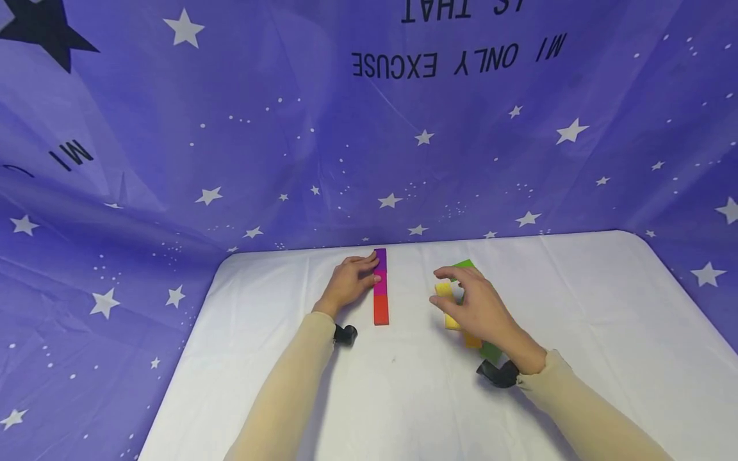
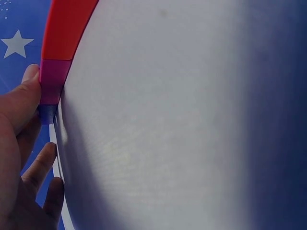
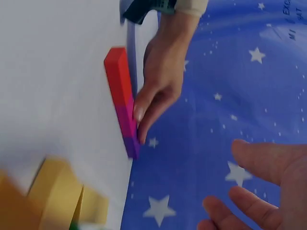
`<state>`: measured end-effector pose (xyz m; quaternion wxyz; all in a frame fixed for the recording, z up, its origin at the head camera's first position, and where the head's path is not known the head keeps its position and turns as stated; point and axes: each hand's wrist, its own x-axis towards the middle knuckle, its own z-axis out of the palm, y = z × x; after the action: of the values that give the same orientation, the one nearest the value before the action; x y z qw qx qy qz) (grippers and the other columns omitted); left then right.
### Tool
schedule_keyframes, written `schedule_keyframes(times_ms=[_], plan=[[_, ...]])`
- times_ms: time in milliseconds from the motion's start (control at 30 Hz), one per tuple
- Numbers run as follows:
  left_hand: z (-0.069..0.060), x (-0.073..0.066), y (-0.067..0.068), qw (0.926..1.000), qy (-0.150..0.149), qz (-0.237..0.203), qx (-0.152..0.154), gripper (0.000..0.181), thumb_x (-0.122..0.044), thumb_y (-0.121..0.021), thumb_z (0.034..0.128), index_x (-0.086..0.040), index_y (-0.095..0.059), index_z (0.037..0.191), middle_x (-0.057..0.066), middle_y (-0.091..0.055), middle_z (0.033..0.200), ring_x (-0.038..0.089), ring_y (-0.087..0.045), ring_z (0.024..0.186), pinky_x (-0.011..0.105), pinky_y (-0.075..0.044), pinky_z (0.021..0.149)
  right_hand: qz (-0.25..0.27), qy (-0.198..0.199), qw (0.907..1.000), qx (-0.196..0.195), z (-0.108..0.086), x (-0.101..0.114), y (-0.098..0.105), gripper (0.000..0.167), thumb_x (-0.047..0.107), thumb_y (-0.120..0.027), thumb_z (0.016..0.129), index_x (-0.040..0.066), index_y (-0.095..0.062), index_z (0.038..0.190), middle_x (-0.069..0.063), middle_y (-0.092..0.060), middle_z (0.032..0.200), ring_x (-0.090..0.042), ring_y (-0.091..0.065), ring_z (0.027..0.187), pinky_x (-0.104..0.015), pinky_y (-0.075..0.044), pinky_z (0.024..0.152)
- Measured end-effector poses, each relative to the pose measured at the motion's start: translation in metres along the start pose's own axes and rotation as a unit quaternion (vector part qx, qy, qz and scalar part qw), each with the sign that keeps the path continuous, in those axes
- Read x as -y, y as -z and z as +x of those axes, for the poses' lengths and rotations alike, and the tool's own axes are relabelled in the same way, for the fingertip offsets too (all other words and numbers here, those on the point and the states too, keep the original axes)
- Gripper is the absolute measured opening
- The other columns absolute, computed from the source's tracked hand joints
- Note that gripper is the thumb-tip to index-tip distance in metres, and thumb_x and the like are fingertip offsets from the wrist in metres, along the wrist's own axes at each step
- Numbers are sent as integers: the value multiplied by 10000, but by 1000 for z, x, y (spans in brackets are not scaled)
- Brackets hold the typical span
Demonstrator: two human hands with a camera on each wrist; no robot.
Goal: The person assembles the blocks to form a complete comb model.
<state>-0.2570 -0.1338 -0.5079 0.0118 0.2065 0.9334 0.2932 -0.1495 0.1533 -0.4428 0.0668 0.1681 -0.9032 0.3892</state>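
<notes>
Three blocks, purple (image 1: 380,257), magenta (image 1: 381,283) and red (image 1: 381,310), lie end to end in a straight row on the white table. My left hand (image 1: 347,285) is at the row's left side, its thumb touching the magenta block and its forefinger the purple one. In the left wrist view the other fingers (image 2: 41,165) spread away from the row. My right hand (image 1: 481,307) hovers over a loose group of blocks, thumb and fingers apart, nothing between them. Beneath it show a yellow block (image 1: 451,322), an orange block (image 1: 473,341) and green blocks (image 1: 490,351), partly hidden.
White cloth (image 1: 398,397) covers the table. A purple-blue curtain (image 1: 323,153) with stars and lettering hangs behind the far edge and along the sides. Each wrist carries a black camera mount (image 1: 498,373). The purple end of the row lies close to the far edge.
</notes>
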Motion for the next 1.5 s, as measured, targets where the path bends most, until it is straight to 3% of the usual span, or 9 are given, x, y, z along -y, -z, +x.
schedule_keyframes(times_ms=[133, 333, 633, 767, 1000, 1233, 1500], plan=[[0, 2, -1, 10000, 25, 20, 21, 482, -304, -692, 955, -130, -601, 1395, -50, -479, 1523, 252, -442, 1386, 476, -310, 1164, -87, -71, 9999, -53, -10, -12, 15, 448, 298, -771, 902, 113, -642, 1289, -67, -665, 1242, -268, -549, 1187, -502, -500, 885], [0, 3, -2, 9999, -79, 57, -83, 486, -310, -697, 948, -113, -613, 1384, -44, -494, 1512, 268, -458, 1372, 478, -331, 1150, -244, -130, 9996, -100, -32, -24, 23, 416, 263, -780, 894, 82, -657, 1249, -95, -672, 1227, -304, -552, 1193, -534, -506, 928], [1, 1, -3, 9998, -153, -35, -95, 484, -292, -706, 945, -104, -614, 1381, -23, -504, 1506, 279, -457, 1368, 494, -330, 1143, -417, -481, 9980, 37, -69, -37, 18, 423, 258, -825, 851, 55, -684, 1194, -86, -679, 1175, -289, -597, 1113, -493, -557, 871], [1, 2, -3, 10000, -71, 13, -58, 484, -300, -701, 949, -117, -609, 1388, -41, -494, 1513, 264, -449, 1378, 483, -324, 1151, -634, -539, 9965, -20, -80, -41, 11, 402, 252, -848, 820, 58, -707, 1143, -67, -700, 1138, -290, -578, 1109, -504, -502, 913], [0, 4, -3, 10000, -64, 0, -59, 482, -309, -695, 954, -123, -607, 1390, -43, -488, 1516, 267, -437, 1389, 498, -319, 1154, -1050, -525, 9931, -70, -85, -43, 0, 375, 266, -863, 793, 77, -727, 1087, -64, -712, 1100, -315, -557, 1098, -515, -453, 960], [0, 2, -3, 10000, -15, -22, 2, 479, -308, -690, 956, -131, -604, 1393, -46, -481, 1523, 262, -428, 1397, 510, -307, 1156, -1444, -554, 9878, 181, -84, -42, -5, 397, 239, -857, 790, 61, -727, 1122, -139, -699, 1139, -364, -555, 1090, -549, -456, 943], [-1, 1, -1, 9999, -118, 31, -58, 485, -296, -698, 950, -111, -606, 1389, -17, -495, 1514, 286, -445, 1380, 515, -329, 1142, -1440, -266, 9890, 203, -85, -43, -12, 370, 191, -886, 752, 109, -757, 1089, -53, -714, 1116, -311, -550, 1101, -504, -435, 946]])
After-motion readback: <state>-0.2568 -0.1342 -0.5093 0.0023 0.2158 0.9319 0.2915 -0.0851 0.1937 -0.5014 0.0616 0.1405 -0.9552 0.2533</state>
